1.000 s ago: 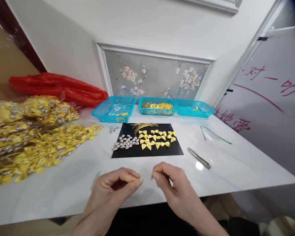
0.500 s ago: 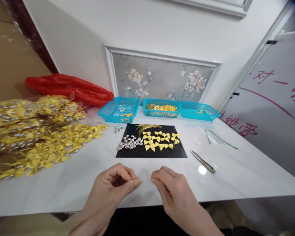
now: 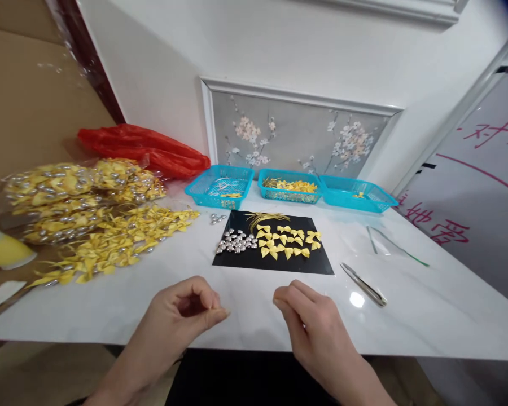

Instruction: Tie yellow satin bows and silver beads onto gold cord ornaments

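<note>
Near the table's front edge, my left hand [image 3: 186, 313] is closed in a pinch, thumb against forefinger. My right hand [image 3: 311, 316] pinches too, a hand's width or so to the right. Whatever either pinch holds is too small to make out. Beyond them lies a black mat [image 3: 275, 267]. On its left side is a cluster of silver beads [image 3: 237, 242], with several yellow ribbon bows [image 3: 288, 239] in rows on the right. Thin gold-coloured strands [image 3: 267, 219] lie along the mat's back edge.
Thread snips [image 3: 364, 285] lie right of the mat, near a green strip [image 3: 400, 247]. Three blue baskets [image 3: 220, 189] line the wall. Finished-looking yellow sprays [image 3: 122, 239] heap on the left, before a red bag [image 3: 144, 149]. A few loose beads [image 3: 217, 219] lie behind the mat's left corner.
My two hands have moved farther apart, both still pinched. The camera view has turned a little to the left, so the table's things appear shifted right.
</note>
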`<state>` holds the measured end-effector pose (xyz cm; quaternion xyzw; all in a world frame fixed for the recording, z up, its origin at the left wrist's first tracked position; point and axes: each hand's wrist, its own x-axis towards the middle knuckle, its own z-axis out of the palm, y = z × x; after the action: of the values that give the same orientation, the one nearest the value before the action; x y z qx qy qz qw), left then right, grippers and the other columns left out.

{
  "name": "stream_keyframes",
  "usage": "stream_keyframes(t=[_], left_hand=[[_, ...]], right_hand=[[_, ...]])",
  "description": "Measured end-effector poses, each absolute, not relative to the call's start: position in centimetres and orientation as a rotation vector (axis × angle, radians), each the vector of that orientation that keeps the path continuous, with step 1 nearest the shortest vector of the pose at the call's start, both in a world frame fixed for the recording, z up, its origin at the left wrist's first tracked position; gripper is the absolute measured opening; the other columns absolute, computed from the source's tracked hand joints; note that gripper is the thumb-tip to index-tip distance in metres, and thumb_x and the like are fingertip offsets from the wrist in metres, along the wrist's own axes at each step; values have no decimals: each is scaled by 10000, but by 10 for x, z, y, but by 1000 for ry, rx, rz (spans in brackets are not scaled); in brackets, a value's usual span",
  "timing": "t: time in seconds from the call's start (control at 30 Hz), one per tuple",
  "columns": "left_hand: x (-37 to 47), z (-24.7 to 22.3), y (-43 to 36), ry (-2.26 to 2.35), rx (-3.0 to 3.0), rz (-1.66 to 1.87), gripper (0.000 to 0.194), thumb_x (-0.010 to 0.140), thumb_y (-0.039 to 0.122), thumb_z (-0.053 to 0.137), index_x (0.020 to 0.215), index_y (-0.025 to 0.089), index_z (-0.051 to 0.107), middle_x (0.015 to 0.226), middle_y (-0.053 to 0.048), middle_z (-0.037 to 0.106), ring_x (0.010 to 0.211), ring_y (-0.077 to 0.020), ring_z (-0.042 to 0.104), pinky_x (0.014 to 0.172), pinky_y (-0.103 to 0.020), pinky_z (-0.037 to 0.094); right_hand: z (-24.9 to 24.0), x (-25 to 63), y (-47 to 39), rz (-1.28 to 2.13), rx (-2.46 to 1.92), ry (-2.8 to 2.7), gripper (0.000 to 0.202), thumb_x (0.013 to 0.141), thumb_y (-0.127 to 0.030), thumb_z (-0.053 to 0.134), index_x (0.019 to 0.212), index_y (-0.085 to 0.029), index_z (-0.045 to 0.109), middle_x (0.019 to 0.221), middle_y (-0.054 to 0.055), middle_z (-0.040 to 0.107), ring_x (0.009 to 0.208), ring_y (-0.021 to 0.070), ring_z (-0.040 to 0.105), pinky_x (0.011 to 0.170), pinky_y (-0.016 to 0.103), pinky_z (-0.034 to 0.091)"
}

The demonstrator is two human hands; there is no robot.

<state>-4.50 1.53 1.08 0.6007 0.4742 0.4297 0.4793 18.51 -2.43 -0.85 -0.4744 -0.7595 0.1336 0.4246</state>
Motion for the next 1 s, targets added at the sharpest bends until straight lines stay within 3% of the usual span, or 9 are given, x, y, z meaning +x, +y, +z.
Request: stream_keyframes(t=[0.47, 0.7, 0.83, 1.0], left_hand=[[-60, 18, 8, 1135, 1552, 915, 218, 711, 309, 813, 623, 202, 645, 648, -11, 621, 621, -167, 590, 571, -243, 468], [-79, 19, 17, 1308, 1481, 1170, 263, 619, 353, 877, 615, 197, 666, 665, -8, 645, 622, -154, 586, 538, -199, 483], [-96, 21, 23, 1462, 1371, 1362, 279, 615, 336, 892, 695, 194, 666, 699, 48, 662, 593, -106, 572, 497, -137, 452], [-96, 21, 21, 1466, 1359, 1403, 260, 612, 278, 893, 714, 189, 670, 748, 57, 686, 685, -112, 605, 597, -130, 491]], right_hand=[[-4, 180, -25, 128, -1180, -1942, 276, 984, -88, 344, 841, -194, 555, 679, -4, 425, 531, 135, 395, 515, 261, 293], [-4, 202, -31, 628, -1244, -1997, 247, 996, -149, 440, 817, -214, 598, 773, 6, 614, 655, 144, 593, 611, 245, 425], [-18, 251, -41, 563, -1392, -2012, 261, 1009, -216, 457, 824, -225, 641, 780, 15, 638, 672, 162, 631, 628, 257, 464], [-33, 295, -66, 336, -1540, -1740, 202, 956, -367, 565, 860, -257, 705, 841, 19, 691, 734, 184, 661, 640, 248, 501]])
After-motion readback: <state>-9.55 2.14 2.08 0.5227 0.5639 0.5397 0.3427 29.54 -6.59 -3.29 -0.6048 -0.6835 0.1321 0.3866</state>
